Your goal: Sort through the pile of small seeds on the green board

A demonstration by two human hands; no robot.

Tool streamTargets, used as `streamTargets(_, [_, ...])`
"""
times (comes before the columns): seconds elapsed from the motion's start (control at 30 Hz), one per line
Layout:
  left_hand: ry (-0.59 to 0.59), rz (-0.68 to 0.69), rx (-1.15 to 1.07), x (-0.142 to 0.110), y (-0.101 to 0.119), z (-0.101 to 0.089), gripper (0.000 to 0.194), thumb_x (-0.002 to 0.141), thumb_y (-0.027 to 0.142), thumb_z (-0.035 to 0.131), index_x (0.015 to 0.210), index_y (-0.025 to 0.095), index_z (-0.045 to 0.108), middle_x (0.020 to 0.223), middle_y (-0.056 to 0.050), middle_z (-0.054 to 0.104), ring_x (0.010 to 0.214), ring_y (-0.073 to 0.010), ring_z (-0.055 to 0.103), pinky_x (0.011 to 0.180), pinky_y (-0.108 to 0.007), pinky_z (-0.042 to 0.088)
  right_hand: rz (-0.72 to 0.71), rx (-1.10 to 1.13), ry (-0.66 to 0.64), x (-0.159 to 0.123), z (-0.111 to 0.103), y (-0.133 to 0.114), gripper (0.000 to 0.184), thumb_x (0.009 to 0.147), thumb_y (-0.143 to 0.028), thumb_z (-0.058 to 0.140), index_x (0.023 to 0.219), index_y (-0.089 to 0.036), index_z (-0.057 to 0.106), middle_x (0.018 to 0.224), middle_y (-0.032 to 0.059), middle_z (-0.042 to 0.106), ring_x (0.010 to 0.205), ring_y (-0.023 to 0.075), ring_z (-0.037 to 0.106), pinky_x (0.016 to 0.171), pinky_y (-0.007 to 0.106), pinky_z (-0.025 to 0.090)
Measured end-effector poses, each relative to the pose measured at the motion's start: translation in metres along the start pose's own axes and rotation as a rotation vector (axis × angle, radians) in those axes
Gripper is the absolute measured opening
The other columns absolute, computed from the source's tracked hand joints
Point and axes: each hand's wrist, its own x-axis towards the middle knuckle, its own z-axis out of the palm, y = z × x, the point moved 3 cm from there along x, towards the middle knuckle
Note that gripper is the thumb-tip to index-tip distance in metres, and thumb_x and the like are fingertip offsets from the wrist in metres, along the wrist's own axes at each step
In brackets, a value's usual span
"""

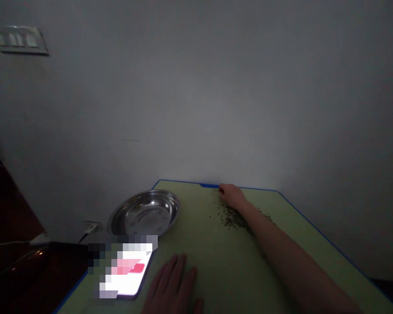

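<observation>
Head view: your right hand (232, 196), far, fingers curled, contents unclear; dark grains (232, 220), right, just nearside, within reach; your left hand (170, 285), near, fingers extended, empty, perhaps for support; steel bowl (147, 216), left, likely for clearance.

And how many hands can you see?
2. The left hand is palm-down beside the phone; the right hand is near the far edge of the green table, beyond most dark bits.

A green table (203, 244) (blue-edged) carries a bowl (147, 216), phone (130, 281) and dark bits (232, 219)
</observation>
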Motion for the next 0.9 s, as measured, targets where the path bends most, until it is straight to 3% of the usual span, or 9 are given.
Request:
streamTargets(0.27, [-0.002, 0.004, -0.014, 0.003, -0.001, 0.001, 0.043, 0.083, 0.051, 0.055, 0.121, 0.032, 0.060, 0.127, -0.006, 0.064, 0.111, -0.0259, 0.063, 0.085, -0.037, 0.056, -0.079, 0.023, 0.005, 0.000, -0.009, -0.015, 0.026, 0.089, -0.020, 0.047, 0.105, -0.020, 0.067, 0.103, 0.0094, 0.071, 0.093, 0.0194, 0.063, 0.076, 0.026, 0.041])
streamTargets(0.47, [-0.038, -0.011, 0.011, 0.006, 0.003, -0.007, 0.042, 0.081, 0.049, 0.057, 0.119, 0.032, 0.061, 0.127, -0.006, 0.064, 0.112, -0.0256, 0.063, 0.087, -0.036, 0.055, -0.155, 0.048, -0.023, -0.002, -0.005, -0.041, 0.030, 0.089, -0.019, 0.046, 0.109, -0.019, 0.068, 0.103, 0.0109, 0.072, 0.094, 0.0214, 0.065, 0.079, 0.028, 0.044])
streamTargets(0.6, [0.035, 0.034, 0.081, 0.010, 0.008, -0.018, 0.040, 0.081, 0.048, 0.056, 0.115, 0.029, 0.063, 0.122, -0.008, 0.067, 0.106, -0.0258, 0.066, 0.081, -0.036, 0.057, -0.275, 0.072, -0.070, -0.017, -0.007, -0.062, 0.036, 0.088, -0.019, 0.046, 0.116, -0.022, 0.067, 0.115, 0.0077, 0.069, 0.106, 0.0202, 0.062, 0.089, 0.027, 0.042])
streamTargets(0.73, [0.067, 0.029, 0.096, 0.012, 0.011, -0.024, 0.041, 0.079, 0.048, 0.058, 0.113, 0.027, 0.064, 0.120, -0.009, 0.068, 0.104, -0.0262, 0.067, 0.079, -0.036, 0.058, -0.435, 0.082, -0.113, -0.043, -0.013, -0.078, 0.036, 0.083, -0.016, 0.048, 0.110, -0.024, 0.071, 0.110, 0.0057, 0.071, 0.103, 0.0200, 0.063, 0.086, 0.027, 0.043])
streamTargets(0.9, [0.030, -0.029, 0.028, 0.012, 0.013, -0.025, 0.039, 0.081, 0.047, 0.056, 0.114, 0.028, 0.063, 0.122, -0.008, 0.067, 0.108, -0.0273, 0.065, 0.083, -0.040, 0.057, -0.551, 0.075, -0.152, -0.064, -0.021, -0.075, 0.039, 0.079, -0.012, 0.049, 0.109, -0.024, 0.071, 0.106, 0.0057, 0.073, 0.100, 0.0203, 0.065, 0.084, 0.027, 0.044])
